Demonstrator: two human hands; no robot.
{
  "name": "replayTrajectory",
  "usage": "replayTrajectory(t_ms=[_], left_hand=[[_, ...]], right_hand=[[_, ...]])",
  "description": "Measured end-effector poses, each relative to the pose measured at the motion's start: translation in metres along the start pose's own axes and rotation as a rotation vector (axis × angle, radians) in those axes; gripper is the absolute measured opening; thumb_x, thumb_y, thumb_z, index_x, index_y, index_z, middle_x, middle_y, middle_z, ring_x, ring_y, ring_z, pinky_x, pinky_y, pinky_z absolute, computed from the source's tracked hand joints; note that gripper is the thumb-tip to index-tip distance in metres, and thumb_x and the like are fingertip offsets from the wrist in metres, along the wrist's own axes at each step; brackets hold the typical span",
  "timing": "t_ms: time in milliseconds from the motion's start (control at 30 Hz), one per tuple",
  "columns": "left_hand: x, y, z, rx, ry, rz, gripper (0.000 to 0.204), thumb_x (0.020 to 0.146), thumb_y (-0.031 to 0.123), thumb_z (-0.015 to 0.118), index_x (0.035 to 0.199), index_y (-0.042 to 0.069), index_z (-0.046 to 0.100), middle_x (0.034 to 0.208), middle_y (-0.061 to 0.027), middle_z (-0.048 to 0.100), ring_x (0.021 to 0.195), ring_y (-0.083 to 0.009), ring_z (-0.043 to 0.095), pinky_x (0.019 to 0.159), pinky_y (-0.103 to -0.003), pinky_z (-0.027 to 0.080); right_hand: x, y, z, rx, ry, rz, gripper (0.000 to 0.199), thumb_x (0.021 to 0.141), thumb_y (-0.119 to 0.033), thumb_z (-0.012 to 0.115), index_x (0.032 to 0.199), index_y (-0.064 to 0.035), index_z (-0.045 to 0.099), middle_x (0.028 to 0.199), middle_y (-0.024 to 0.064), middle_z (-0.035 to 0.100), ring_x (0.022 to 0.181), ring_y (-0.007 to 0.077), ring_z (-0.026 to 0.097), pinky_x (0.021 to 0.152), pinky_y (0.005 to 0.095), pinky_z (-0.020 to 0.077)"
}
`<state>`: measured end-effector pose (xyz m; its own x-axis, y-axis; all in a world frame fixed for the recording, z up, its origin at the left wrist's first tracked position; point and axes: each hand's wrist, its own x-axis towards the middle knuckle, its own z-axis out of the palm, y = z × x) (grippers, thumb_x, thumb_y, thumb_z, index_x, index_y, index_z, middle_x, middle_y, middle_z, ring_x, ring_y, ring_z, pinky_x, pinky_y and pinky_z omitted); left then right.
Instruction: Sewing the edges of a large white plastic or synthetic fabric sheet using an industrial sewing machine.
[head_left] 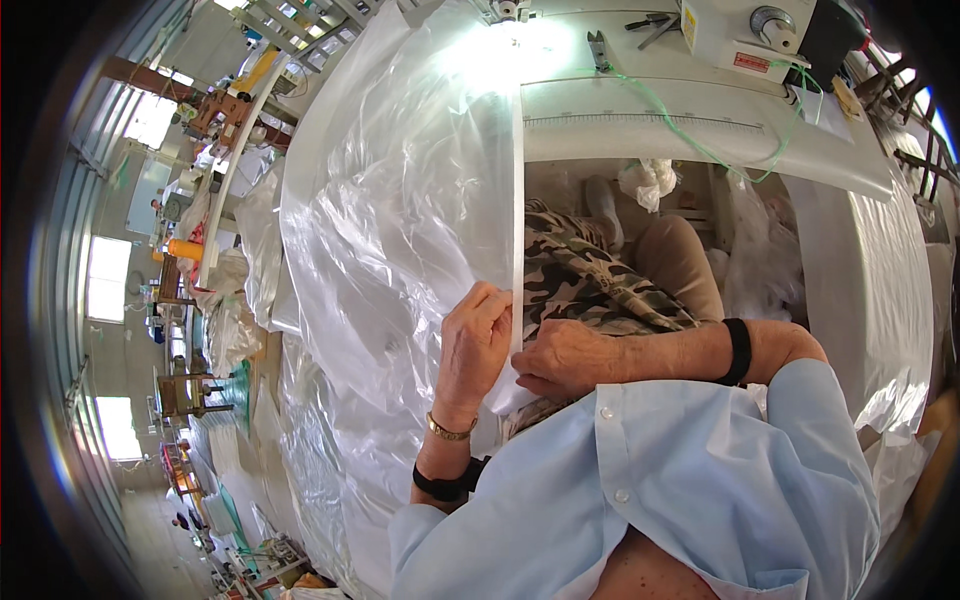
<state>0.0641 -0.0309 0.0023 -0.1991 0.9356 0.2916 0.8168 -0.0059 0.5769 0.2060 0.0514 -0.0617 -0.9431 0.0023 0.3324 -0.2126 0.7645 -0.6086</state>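
Observation:
A large translucent plastic sheet (390, 220) spreads over the left side of the worktable and my lap. Its straight right edge carries a narrow white folded strip (518, 200), running from the lit needle area (510, 38) of a sewing machine down to my hands. My left hand (474, 345) is closed, thumb and fingers pinching that edge. Against the same edge from the right, just lower, my right hand (568, 356) is closed with curled fingers; the sheet's edge passes into them, though the fingertips are partly hidden.
The white sewing machine (745, 35) stands at the far right with green thread (680, 125) trailing across the table. Thread snips (598, 50) lie near the needle. A printed ruler (650, 119) marks the table's front. More plastic sheeting (860, 290) hangs at right.

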Motion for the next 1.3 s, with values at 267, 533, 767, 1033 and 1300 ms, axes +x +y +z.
replayTrajectory(t_ms=[267, 533, 767, 1033, 1300], left_hand=[[-0.013, -0.012, 0.0, -0.372, -0.058, -0.266, 0.007, 0.093, -0.003, 0.059, 0.096, -0.004, 0.065, 0.076, -0.0065, 0.057, 0.06, -0.0123, 0.05, 0.056, -0.026, 0.041], [-0.02, -0.009, 0.009, -0.441, 0.051, -0.52, 0.021, 0.093, 0.006, 0.067, 0.112, -0.003, 0.07, 0.08, 0.0017, 0.063, 0.059, -0.0011, 0.046, 0.052, -0.02, 0.038], [-0.034, 0.004, 0.013, -0.406, 0.231, -0.325, 0.036, 0.096, 0.003, 0.062, 0.132, -0.002, 0.06, 0.08, 0.0003, 0.058, 0.057, -0.0035, 0.053, 0.048, -0.019, 0.041], [-0.018, 0.01, 0.031, -0.05, 0.133, -0.214, 0.025, 0.089, 0.001, 0.062, 0.113, 0.0, 0.066, 0.08, -0.0108, 0.058, 0.061, -0.0219, 0.059, 0.057, -0.033, 0.048], [0.002, -0.002, 0.04, 0.119, -0.008, 0.021, 0.025, 0.08, -0.002, 0.063, 0.105, 0.003, 0.068, 0.077, -0.0109, 0.057, 0.062, -0.0284, 0.059, 0.056, -0.038, 0.047]], right_hand=[[0.005, 0.008, 0.011, 0.016, -0.045, -0.117, 0.019, 0.082, -0.017, 0.066, 0.072, -0.0058, 0.054, 0.06, 0.0088, 0.06, 0.053, 0.0319, 0.059, 0.055, 0.0427, 0.0469], [0.008, 0.011, 0.0, -0.035, -0.154, -0.174, 0.021, 0.085, -0.023, 0.066, 0.075, -0.0061, 0.057, 0.062, 0.0092, 0.061, 0.056, 0.0306, 0.061, 0.056, 0.0419, 0.0471], [0.023, 0.072, -0.074, -0.063, 0.185, -0.003, 0.021, 0.089, -0.03, 0.067, 0.084, -0.0098, 0.063, 0.082, 0.0088, 0.062, 0.078, 0.0316, 0.063, 0.069, 0.0441, 0.0505], [0.076, 0.16, -0.157, -0.606, 0.544, 0.184, 0.025, 0.095, -0.028, 0.061, 0.104, -0.0058, 0.066, 0.099, 0.0115, 0.067, 0.102, 0.0275, 0.063, 0.087, 0.042, 0.0516], [0.105, 0.202, -0.181, -0.581, 0.261, 0.329, 0.039, 0.096, -0.04, 0.057, 0.113, -0.0049, 0.064, 0.115, 0.0122, 0.065, 0.111, 0.0299, 0.061, 0.094, 0.048, 0.047]])
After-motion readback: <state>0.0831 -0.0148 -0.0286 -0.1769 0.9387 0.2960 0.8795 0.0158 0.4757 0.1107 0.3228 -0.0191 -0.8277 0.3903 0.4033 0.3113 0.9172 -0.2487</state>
